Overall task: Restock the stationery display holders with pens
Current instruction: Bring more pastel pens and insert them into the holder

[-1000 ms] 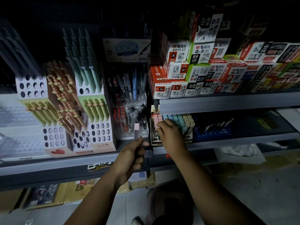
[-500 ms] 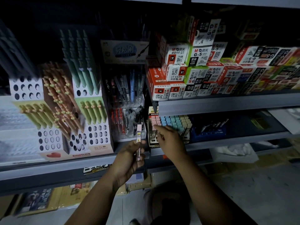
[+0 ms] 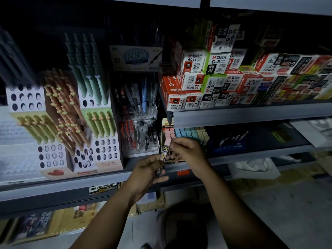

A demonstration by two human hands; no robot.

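Two bare hands meet on one slim dark pen with a pale pink cap [image 3: 164, 150] in front of a dimly lit stationery rack. The left hand [image 3: 148, 174] has its fingers curled round the lower barrel, and the right hand [image 3: 189, 152] pinches the capped upper end between thumb and fingertips. The pen stands nearly upright, its cap leaning slightly right, just in front of a tray of pastel-capped sticks [image 3: 190, 133] set in pink, blue, green and cream rows on the lower grey metal shelf [image 3: 251, 155].

To the left stands one white stepped cardboard holder [image 3: 106, 151] pierced with round holes. Its top tier carries four tall mint-green pens [image 3: 86, 69], the tier below carries four olive-green pens [image 3: 102, 124], a slanted middle column is packed with peach-orange pens [image 3: 61, 108] too many to count, and a further row of yellow-green pens [image 3: 34, 128] leans at the far left. Beside it is one clear acrylic holder [image 3: 140, 153] in two tiers, holding black, red and blue pens mixed together.

Above the right hand, small red, white and green cardboard boxes [image 3: 215, 81] marked 4011 and G-5 are stacked several high along the upper grey metal shelf [image 3: 251, 114].

Both forearms rise from the bottom edge and converge at the pen, the left wrist bent so the palm faces right and the back of the right hand turned up
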